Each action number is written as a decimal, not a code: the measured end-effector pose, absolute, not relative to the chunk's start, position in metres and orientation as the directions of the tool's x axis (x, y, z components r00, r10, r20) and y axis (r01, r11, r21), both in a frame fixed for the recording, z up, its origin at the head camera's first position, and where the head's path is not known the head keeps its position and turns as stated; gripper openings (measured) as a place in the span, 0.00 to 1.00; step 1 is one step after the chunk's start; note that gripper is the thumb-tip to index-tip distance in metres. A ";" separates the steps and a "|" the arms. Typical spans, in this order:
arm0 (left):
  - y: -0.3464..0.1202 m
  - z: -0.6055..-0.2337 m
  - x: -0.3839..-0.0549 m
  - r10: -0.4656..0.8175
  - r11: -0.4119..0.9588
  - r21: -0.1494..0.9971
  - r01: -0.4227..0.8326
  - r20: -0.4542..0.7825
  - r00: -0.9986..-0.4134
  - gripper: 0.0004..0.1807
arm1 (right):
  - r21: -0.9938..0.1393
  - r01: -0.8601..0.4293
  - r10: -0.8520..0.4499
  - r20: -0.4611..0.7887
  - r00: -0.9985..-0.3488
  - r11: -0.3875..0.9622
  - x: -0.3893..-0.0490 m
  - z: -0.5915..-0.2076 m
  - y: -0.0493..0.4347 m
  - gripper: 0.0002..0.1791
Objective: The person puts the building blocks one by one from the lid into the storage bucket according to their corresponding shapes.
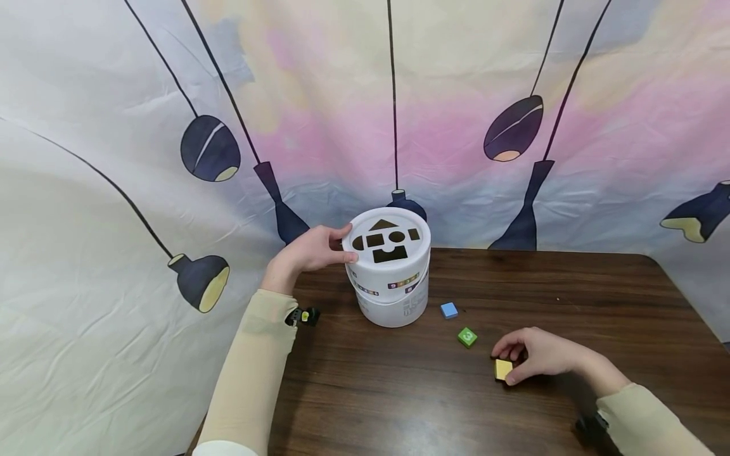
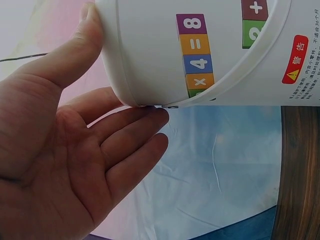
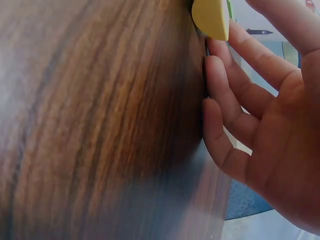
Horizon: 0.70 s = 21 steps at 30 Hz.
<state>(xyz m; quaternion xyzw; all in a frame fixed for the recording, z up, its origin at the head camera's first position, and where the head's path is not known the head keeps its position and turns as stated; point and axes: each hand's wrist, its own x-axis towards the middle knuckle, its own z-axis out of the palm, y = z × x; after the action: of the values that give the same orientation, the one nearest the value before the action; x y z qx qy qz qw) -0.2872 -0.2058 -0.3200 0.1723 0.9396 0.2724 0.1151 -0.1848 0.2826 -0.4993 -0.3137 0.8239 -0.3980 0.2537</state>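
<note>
A white lidded bucket (image 1: 390, 291) stands upright on the table, with shaped cut-outs in its lid (image 1: 365, 254). My left hand (image 1: 313, 249) grips the lid's left edge, thumb and forefinger on the rim. Seen from the left wrist, the other fingers of that hand (image 2: 95, 135) lie along the bucket's side (image 2: 150, 60). At the lower right, my right hand (image 1: 544, 354) pinches a yellow block (image 1: 503, 369) between thumb and forefinger. The right wrist view shows this block (image 3: 211, 19) with a rounded side; the fingertips of the right hand (image 3: 265, 110) are near the tabletop.
A blue block (image 1: 448, 310) lies just right of the bucket. Between it and the yellow block is a green block (image 1: 467, 337) marked with a 3. The dark wooden table (image 1: 599, 297) meets a cloth backdrop (image 1: 342, 126) printed with hanging lamps.
</note>
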 end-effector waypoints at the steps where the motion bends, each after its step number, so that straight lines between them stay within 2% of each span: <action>1: -0.206 -0.320 -0.287 0.387 0.792 0.553 0.260 -0.123 -0.914 0.47 | -0.807 -0.324 -0.718 -0.168 -0.676 0.493 -0.184 -0.499 0.282 0.24; 21: -0.207 -0.323 -0.289 0.393 0.782 0.564 0.266 -0.116 -0.912 0.46 | -0.720 -0.368 -0.681 -0.195 -0.706 0.588 -0.179 -0.497 0.271 0.22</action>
<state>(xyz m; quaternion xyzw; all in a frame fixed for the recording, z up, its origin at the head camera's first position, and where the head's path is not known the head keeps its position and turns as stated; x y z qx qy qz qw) -0.2892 -0.2072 -0.3231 0.1758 0.9370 0.2795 0.1141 -0.1794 0.2712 -0.4968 -0.3047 0.8602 -0.3364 0.2324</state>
